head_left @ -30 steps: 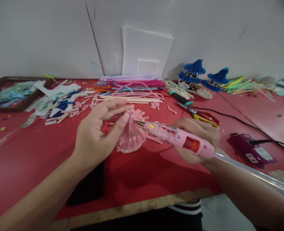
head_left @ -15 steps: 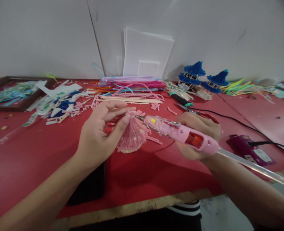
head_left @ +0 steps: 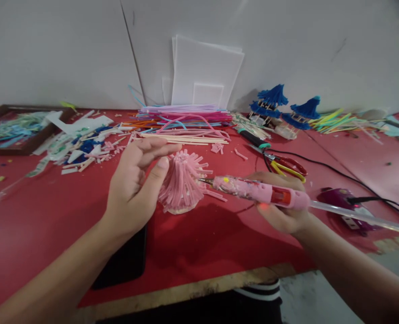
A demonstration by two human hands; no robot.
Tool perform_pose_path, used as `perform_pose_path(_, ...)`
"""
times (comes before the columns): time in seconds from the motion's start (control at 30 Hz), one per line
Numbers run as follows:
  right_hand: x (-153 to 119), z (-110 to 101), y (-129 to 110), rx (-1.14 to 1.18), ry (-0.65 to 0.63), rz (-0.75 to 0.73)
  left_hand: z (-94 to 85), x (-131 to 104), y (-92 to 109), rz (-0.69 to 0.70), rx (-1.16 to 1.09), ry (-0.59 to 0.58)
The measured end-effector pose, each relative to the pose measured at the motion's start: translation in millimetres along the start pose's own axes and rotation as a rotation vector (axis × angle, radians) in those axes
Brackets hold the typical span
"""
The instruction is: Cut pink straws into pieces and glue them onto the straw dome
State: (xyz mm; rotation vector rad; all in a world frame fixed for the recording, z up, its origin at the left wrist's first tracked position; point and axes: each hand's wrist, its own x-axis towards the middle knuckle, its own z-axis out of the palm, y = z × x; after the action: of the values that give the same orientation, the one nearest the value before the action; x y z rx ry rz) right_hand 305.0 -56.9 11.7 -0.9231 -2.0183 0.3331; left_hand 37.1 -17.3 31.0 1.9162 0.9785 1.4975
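Observation:
A cone-shaped piece (head_left: 182,182) made of pink strips stands on the red table, with some strips sticking out at its upper right. My left hand (head_left: 135,180) is beside its left side, thumb and fingers apart; whether a fingertip touches it I cannot tell. My right hand (head_left: 283,216) grips a pink hot glue gun (head_left: 253,190), its metal tip close to the cone's right side. A clear glue stick (head_left: 358,217) runs out of the gun's back end.
Behind lie bundled coloured strips (head_left: 186,116), a green-black handled tool (head_left: 253,138), red-yellow pliers (head_left: 287,166) and blue roofed models (head_left: 270,101). Scraps (head_left: 88,144) lie left, near a brown frame (head_left: 34,146). A purple power socket (head_left: 344,209) with cables is right; a black phone-like slab (head_left: 125,265) lies in front.
My left thumb and fingers have come off the cone's top and shifted left. The glue gun's tip has moved down and right, from the top to the cone's side.

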Motion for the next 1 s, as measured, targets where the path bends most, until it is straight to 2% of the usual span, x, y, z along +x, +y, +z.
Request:
perform_pose_path(0.43,2.6,4.4,-1.8,0.007,0.005,0.045,-0.1,-0.7,1.3,-0.009,-0.009,-0.008)
perform_pose_path(0.63,1.0,1.6,-3.1,-0.005,-0.009,0.069,-0.9,-0.6,-0.1,0.057,-0.019,-0.034)
perform_pose_path(0.9,-2.9,-3.2,-5.4,-0.125,-0.051,0.006,-1.2,-1.8,-1.3,0.061,-0.002,-0.012)
perform_pose_path(1.0,-5.7,-11.7,0.3,-0.218,-0.096,-0.09,-5.2,-4.0,-5.7,0.042,0.013,-0.043)
